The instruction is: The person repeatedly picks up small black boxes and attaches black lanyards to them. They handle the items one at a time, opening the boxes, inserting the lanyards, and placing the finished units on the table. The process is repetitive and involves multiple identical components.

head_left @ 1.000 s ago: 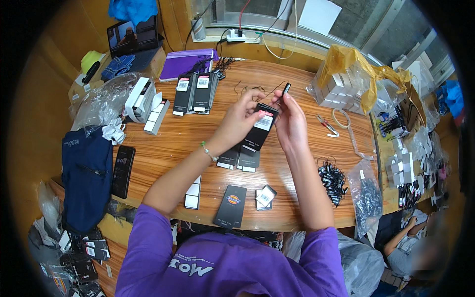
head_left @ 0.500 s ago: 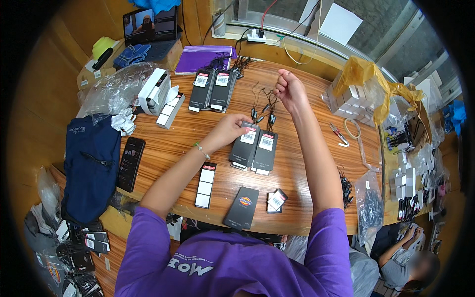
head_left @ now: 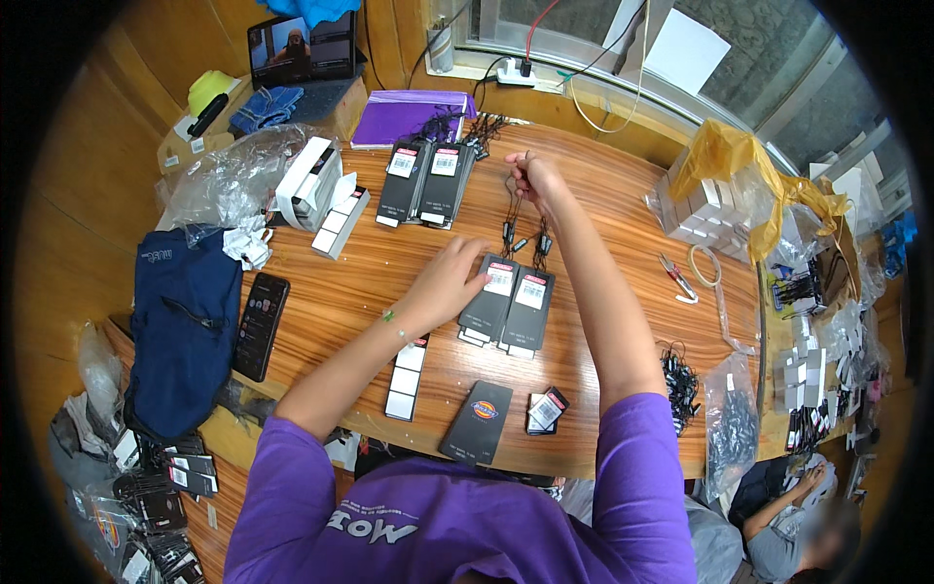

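Note:
Two side-by-side stacks of dark grey hang tags with white barcode stickers lie mid-table, a left stack (head_left: 485, 310) and a right stack (head_left: 526, 310). My left hand (head_left: 449, 280) rests at the left stack's upper left edge, thumb and fingers apart, the thumb touching it. Above the stacks, my right hand (head_left: 535, 182) is closed in a pinch on a black hang tag string (head_left: 510, 206), which runs down to the left stack. More black strings (head_left: 542, 243) with small plastic seals lie at the right stack's top. Fingers partly hide the pinched end.
Two more tag stacks (head_left: 425, 183) lie farther back. Nearer me are a sticker strip (head_left: 407, 380), a single tag (head_left: 477, 420) and small cards (head_left: 546, 411). A phone (head_left: 261, 326) and blue bag (head_left: 180, 326) lie left; snips (head_left: 678, 278) and boxes (head_left: 708, 212) right. Another person sits lower right.
My right hand has come left and slightly down, nearer the strings above the left stack. My left fingers have slid back from the sticker to the stack's edge. The view has shifted slightly.

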`<state>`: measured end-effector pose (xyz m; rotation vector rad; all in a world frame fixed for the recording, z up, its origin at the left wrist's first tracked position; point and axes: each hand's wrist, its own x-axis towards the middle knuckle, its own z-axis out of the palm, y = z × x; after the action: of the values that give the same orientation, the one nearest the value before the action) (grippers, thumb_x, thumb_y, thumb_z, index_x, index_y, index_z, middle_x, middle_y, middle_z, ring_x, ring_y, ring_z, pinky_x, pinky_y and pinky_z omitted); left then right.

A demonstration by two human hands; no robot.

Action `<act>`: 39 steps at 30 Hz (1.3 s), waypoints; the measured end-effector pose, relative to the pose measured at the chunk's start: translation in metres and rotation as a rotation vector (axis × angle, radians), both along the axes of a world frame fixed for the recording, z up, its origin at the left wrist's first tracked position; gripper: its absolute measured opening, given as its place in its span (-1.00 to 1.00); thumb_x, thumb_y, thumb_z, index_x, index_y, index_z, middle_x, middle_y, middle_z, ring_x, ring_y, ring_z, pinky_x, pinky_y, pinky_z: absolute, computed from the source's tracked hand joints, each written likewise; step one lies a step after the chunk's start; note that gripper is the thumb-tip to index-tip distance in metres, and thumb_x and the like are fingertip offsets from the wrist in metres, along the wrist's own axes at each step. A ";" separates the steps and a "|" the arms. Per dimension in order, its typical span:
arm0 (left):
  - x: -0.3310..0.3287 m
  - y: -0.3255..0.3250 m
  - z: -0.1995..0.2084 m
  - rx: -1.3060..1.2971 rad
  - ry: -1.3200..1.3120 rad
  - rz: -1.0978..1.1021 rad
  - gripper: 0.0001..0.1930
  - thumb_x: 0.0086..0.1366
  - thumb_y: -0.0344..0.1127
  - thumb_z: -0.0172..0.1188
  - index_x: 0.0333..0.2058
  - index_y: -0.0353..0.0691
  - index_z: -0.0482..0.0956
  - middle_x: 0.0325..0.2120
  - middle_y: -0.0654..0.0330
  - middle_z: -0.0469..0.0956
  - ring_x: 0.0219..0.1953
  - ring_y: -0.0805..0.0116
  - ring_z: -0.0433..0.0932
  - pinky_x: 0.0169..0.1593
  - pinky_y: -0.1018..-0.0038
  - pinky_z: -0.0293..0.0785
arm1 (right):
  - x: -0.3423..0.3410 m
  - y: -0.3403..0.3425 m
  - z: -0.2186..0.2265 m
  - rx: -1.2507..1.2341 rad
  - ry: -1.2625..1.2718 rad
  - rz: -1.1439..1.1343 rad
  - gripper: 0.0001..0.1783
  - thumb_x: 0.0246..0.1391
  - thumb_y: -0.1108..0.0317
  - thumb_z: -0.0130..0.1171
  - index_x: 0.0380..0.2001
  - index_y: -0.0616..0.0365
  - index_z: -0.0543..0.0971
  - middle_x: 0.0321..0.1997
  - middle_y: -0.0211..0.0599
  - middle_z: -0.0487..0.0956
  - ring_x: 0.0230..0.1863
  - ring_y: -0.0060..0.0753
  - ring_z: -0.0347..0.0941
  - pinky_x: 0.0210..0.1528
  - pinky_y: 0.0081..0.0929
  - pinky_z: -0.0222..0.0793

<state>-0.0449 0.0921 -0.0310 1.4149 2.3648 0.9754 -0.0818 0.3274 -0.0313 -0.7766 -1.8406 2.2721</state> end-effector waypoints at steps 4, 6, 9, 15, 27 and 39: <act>0.014 -0.016 0.011 -0.075 -0.270 -0.024 -0.55 0.21 -0.32 0.02 0.05 -0.31 0.17 -0.09 -0.09 0.34 -0.08 0.04 0.40 0.00 0.28 0.33 | -0.010 0.005 -0.018 -0.019 0.008 -0.053 -0.85 0.11 0.40 -0.19 -0.32 0.09 0.41 -0.64 -0.50 0.35 -0.68 -0.60 0.21 -0.63 -0.57 0.22; 0.019 -0.020 0.014 -0.093 -0.358 -0.050 -0.54 0.21 -0.32 0.01 0.04 -0.34 0.14 -0.06 -0.14 0.32 -0.04 -0.04 0.38 0.03 0.24 0.30 | -0.013 0.005 -0.024 -0.033 0.000 -0.118 -0.85 0.09 0.42 -0.17 -0.31 0.10 0.41 -0.59 -0.45 0.40 -0.63 -0.59 0.27 -0.60 -0.56 0.27; 0.024 -0.025 0.014 -0.114 -0.424 -0.078 -0.55 0.21 -0.33 -0.01 0.04 -0.34 0.15 -0.03 -0.16 0.30 -0.02 -0.06 0.36 0.06 0.24 0.27 | -0.016 0.006 -0.027 -0.045 -0.003 -0.174 -0.84 0.06 0.43 -0.11 -0.27 0.15 0.41 -0.53 -0.35 0.45 -0.57 -0.52 0.35 -0.56 -0.53 0.32; 0.032 -0.034 0.012 -0.075 -0.089 -0.081 -0.53 0.22 -0.34 0.00 0.08 -0.32 0.17 0.05 -0.08 0.26 0.11 0.07 0.25 0.17 0.32 0.16 | -0.008 0.022 -0.030 0.572 0.053 -0.354 -0.62 -0.05 0.38 0.09 -0.13 0.33 0.39 -0.29 -0.11 0.50 -0.32 -0.27 0.41 -0.23 -0.39 0.36; 0.083 -0.070 0.030 -0.202 -0.022 -0.388 -0.35 -0.23 -0.11 0.39 -0.09 -0.21 0.45 -0.14 0.19 0.44 -0.04 0.22 0.31 0.07 0.32 0.19 | 0.272 -0.104 0.032 1.142 -0.036 0.208 -0.63 -0.21 0.24 0.28 -0.30 0.20 0.51 -0.41 -0.22 0.42 -0.26 -0.15 0.35 -0.19 -0.31 0.28; 0.098 -0.084 0.014 0.022 -0.491 -0.164 -0.65 0.00 -0.46 0.25 -0.19 -0.36 0.46 -0.41 0.18 0.52 -0.32 0.39 0.48 -0.19 0.53 0.41 | 0.318 -0.146 -0.004 0.674 -0.134 -0.100 -0.69 -0.15 0.43 0.27 -0.25 0.21 0.53 -0.37 -0.35 0.50 -0.38 -0.50 0.39 -0.32 -0.57 0.32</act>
<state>0.0526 0.0084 -0.0171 1.1846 1.8595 1.1483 0.2362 0.1810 -0.0352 -0.8710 -2.3459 1.4036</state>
